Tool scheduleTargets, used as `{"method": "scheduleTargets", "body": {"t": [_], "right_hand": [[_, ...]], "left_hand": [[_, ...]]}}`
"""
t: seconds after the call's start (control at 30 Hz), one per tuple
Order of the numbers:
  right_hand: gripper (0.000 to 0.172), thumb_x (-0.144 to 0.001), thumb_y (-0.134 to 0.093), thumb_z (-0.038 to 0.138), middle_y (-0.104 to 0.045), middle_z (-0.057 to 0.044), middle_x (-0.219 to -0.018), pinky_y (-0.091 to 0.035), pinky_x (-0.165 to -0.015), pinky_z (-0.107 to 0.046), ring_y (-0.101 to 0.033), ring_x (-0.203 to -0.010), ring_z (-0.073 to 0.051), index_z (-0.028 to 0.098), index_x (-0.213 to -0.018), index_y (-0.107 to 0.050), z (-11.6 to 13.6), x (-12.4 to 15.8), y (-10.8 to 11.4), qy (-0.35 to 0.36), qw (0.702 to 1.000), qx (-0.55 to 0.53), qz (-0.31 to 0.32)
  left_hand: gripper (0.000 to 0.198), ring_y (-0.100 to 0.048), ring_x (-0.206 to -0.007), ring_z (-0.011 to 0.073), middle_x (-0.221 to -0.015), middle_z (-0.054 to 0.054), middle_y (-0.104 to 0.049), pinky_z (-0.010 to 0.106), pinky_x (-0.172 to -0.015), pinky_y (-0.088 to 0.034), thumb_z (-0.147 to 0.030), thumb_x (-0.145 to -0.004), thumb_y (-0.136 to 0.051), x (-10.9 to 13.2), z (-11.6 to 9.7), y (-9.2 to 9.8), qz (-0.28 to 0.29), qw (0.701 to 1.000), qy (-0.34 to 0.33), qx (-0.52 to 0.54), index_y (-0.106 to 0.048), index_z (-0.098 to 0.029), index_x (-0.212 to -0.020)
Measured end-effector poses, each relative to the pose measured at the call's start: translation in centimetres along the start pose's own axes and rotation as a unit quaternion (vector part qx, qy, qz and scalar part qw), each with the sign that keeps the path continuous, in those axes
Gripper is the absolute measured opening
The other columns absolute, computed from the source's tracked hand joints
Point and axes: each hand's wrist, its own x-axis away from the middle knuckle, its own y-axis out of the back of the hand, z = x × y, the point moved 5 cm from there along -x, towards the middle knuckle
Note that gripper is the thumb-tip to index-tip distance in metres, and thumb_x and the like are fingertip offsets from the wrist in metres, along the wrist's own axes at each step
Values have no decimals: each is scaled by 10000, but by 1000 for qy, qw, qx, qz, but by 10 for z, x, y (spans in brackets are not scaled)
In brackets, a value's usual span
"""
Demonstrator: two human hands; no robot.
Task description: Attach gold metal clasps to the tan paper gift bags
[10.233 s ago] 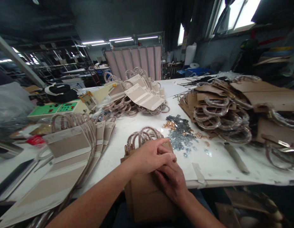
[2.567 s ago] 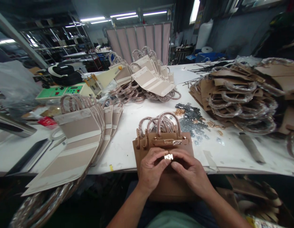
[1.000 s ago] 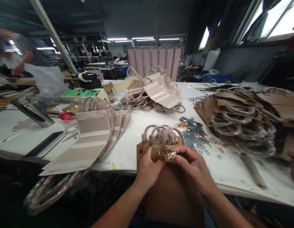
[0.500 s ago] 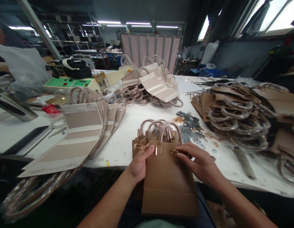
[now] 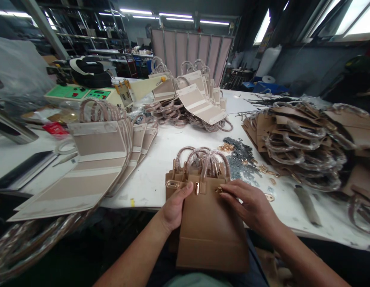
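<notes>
Brown handbag panels [image 5: 213,231] hang over the table's front edge, toward my lap, with plastic-wrapped handles [image 5: 216,159] standing up behind. My left hand [image 5: 175,205] grips the left side of the front panel, thumb on top near a gold upright fitting [image 5: 197,187]. A gold oval plate [image 5: 173,183] shows on a strap just left of that thumb. At the panel's upper right, my right hand [image 5: 247,199] pinches a small gold fitting [image 5: 219,190] against the leather. Its exact shape is partly hidden by the fingertips.
Grey metal plates [image 5: 238,155] and gold pieces [image 5: 226,148] lie behind my right hand. Wrapped brown bag parts [image 5: 298,135] are heaped at right, beside a dark rod-like tool [image 5: 307,205]. Beige panels [image 5: 98,159] stand at left; a green-fronted machine [image 5: 80,93] sits behind them.
The view has shifted slightly. My right fingers have brought the gold fitting to the panel, over the spot where a small hole showed. My left hand keeps its hold.
</notes>
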Motion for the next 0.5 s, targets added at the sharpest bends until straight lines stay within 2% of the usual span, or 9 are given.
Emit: {"method": "scheduleTargets", "body": {"t": [0.3,0.5], "right_hand": [[240,-1052,-543,301,-738,-95,-1014,-572,-738,-351,-711,-882,-235,220,-1190,-722,-7,-6,-15,18,996,85,35],[285,-1040,-541,241,-724,-108,-1110,-581,-794,-344,-705,-957,-234,225,-1295,-668,-14,-6,-15,28,995,55,73]], "left_hand": [[544,-667,-1241,367,-1222,181,-755,508,-1130,-459,-528,-950,-622,-4,5,-7,-6,1000,13,14,-664,-135,-1324],[589,-667,-1240,377,-1224,188,-753,527,-1131,-448,-558,-967,-563,-5,6,-9,4,999,36,41,-635,-131,-1366]]}}
